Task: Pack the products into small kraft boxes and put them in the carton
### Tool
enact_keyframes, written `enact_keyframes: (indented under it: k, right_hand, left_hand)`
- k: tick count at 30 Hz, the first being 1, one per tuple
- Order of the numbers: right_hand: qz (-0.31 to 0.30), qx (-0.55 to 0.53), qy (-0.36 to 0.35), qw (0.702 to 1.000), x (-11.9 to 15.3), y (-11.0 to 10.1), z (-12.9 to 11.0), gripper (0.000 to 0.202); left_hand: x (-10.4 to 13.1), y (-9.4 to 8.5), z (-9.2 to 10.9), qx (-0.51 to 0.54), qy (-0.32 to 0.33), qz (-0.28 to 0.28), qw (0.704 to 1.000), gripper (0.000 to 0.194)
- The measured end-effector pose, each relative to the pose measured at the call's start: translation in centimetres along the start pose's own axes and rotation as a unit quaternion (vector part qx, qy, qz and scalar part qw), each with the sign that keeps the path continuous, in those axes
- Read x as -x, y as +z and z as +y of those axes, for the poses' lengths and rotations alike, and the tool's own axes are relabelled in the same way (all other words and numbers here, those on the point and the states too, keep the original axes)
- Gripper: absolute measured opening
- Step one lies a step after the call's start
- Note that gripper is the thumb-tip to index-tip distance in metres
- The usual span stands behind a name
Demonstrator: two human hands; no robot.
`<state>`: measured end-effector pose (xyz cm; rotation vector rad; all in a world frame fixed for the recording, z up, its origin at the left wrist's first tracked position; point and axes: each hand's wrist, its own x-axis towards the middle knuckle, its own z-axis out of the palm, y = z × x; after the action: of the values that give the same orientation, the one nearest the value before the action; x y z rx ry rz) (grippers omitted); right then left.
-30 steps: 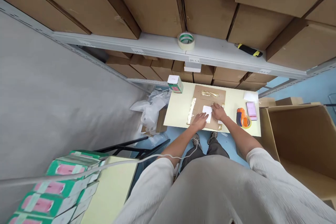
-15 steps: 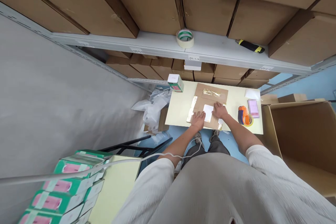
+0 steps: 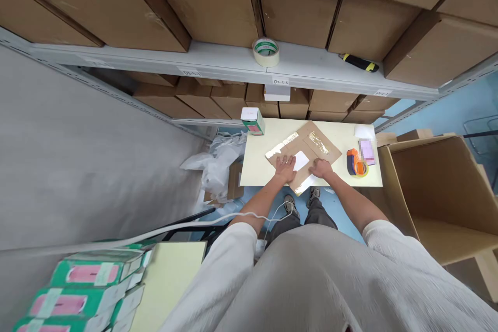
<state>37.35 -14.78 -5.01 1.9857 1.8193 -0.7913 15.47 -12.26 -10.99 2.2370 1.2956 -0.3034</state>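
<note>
A flat brown piece of cardboard (image 3: 324, 153) with strips of shiny tape lies turned at an angle on the pale yellow table (image 3: 254, 166), one corner over the front edge. A white label (image 3: 301, 161) sits on it. My left hand (image 3: 286, 168) lies flat on the cardboard beside the label, fingers spread. At the cardboard's lower right edge, my right hand (image 3: 321, 168) is closed with curled fingers; its fingertips are partly hidden. White paper (image 3: 308, 182) shows along that edge.
An orange tape dispenser (image 3: 357, 162) and a purple packet (image 3: 367, 151) lie at the right. A green-and-white box (image 3: 253, 121) stands back left. Shelves hold a tape roll (image 3: 266, 52) and a utility knife (image 3: 358, 63). A large open carton (image 3: 439, 187) stands right.
The cardboard has turned counterclockwise on the table, and a corner now juts past the front edge. My left hand has spread out flat; my right hand has curled at the cardboard's edge.
</note>
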Motion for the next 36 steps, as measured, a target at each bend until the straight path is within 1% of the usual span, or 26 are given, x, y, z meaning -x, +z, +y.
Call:
enact_keyframes:
  k: [2, 4, 7, 9, 12, 14, 17, 21, 27, 31, 36]
  right_hand:
    - [-0.005, -0.003, -0.001, 1.0, 0.6, 0.1, -0.2, 0.05]
    - [-0.005, -0.005, -0.005, 1.0, 1.0, 0.2, -0.2, 0.047]
    - [0.013, 0.002, -0.018, 1.0, 0.9, 0.2, 0.2, 0.042]
    - [0.038, 0.011, -0.033, 0.999, 0.2, 0.1, 0.6, 0.043]
    - [0.055, 0.025, -0.044, 0.997, -1.5, -0.2, 1.5, 0.06]
    - [0.038, 0.031, -0.039, 0.998, -2.7, -0.3, 2.0, 0.075]
    - [0.001, 0.03, -0.026, 0.999, -4.0, -0.2, 2.6, 0.084]
    - [-0.025, 0.017, -0.012, 0.999, -4.6, 0.1, 2.7, 0.09]
    - [-0.046, -0.009, 0.022, 0.999, -4.3, 0.4, 2.0, 0.097]
    - [-0.05, -0.028, 0.046, 0.997, -3.5, 0.4, 1.8, 0.097]
    - [-0.042, -0.051, 0.054, 0.996, -2.2, 0.6, 1.6, 0.099]
  left_hand:
    - [-0.4, -0.3, -0.1, 0.008, -0.001, 0.004, 1.0, 0.079]
    - [-0.3, -0.4, 0.2, 0.011, -0.001, 0.009, 1.0, 0.08]
    - [0.8, 0.3, 1.3, 0.01, 0.01, 0.032, 0.999, 0.08]
    - [1.8, 1.0, 2.2, 0.01, 0.015, 0.045, 0.999, 0.079]
    - [3.1, 1.9, 3.3, 0.014, 0.02, 0.038, 0.999, 0.078]
    - [3.7, 2.3, 3.6, 0.016, 0.016, 0.033, 0.999, 0.075]
    - [4.0, 2.7, 3.6, 0.017, 0.014, 0.013, 1.0, 0.074]
    - [3.7, 2.9, 3.3, 0.02, 0.01, -0.015, 1.0, 0.082]
    - [2.3, 2.7, 2.9, 0.031, -0.009, -0.047, 0.998, 0.085]
    - [1.5, 2.3, 2.2, 0.027, -0.006, -0.044, 0.999, 0.085]
    - [0.6, 1.7, 1.4, 0.012, 0.005, -0.031, 0.999, 0.084]
